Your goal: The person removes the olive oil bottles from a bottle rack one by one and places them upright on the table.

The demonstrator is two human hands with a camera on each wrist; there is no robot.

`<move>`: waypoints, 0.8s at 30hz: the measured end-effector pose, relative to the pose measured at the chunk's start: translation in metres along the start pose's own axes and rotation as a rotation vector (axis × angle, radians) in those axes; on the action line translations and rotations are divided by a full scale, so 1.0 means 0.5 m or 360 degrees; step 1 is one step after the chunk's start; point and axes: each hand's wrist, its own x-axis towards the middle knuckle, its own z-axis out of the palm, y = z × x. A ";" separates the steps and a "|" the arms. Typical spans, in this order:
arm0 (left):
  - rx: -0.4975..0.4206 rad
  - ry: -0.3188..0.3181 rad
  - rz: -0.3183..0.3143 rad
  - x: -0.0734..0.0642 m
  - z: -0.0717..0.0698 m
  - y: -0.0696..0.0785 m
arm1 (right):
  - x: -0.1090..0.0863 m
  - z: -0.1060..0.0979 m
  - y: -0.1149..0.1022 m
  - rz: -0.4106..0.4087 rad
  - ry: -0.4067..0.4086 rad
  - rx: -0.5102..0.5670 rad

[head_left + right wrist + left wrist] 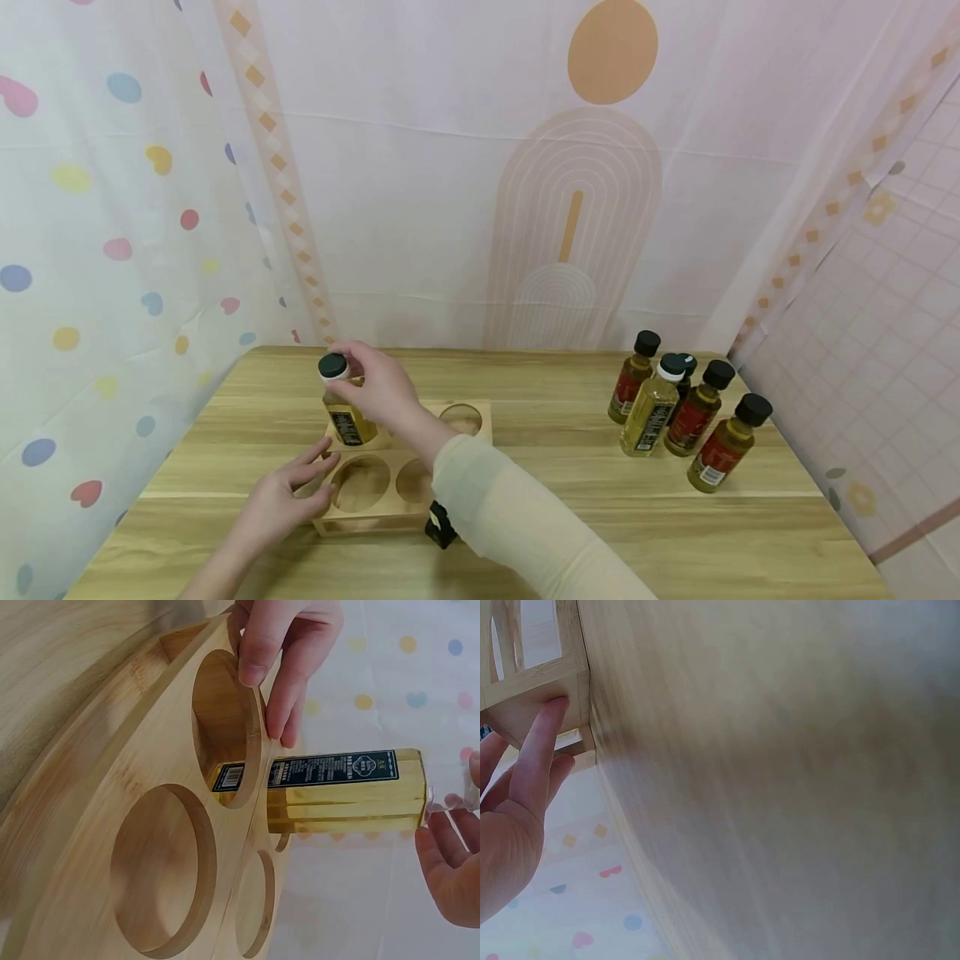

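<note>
A square glass bottle of yellow oil point(348, 417) with a dark green cap and dark label stands in the back left hole of a wooden bottle rack point(401, 525). My right hand point(378, 387) grips this oil bottle around its neck, just under the cap. Through the rack's front left hole, the right wrist view shows the bottle's lower end point(229, 777). My left hand point(281, 500) touches the rack's left side with its fingers extended. In the left wrist view one finger point(544, 742) lies against the wooden side panel.
At the right of the table point(555, 475) stands a group of bottles: another yellow oil bottle point(649, 417), several red-labelled bottles point(722, 454) with black caps, and one partly hidden behind. A small black object point(440, 527) shows by the right sleeve. Patterned curtains point(420, 208) enclose the table.
</note>
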 end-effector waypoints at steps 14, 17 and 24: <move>-0.0027 0.0020 -0.0004 0.000 0.002 -0.001 | -0.012 -0.008 0.000 -0.0084 0.0001 -0.0063; -0.0028 0.0020 -0.0001 0.000 0.002 -0.001 | -0.015 -0.014 -0.005 -0.0084 -0.0006 -0.0052; 0.0031 0.0021 0.0001 0.000 0.002 -0.001 | -0.021 -0.044 -0.021 -0.0152 0.0041 0.0061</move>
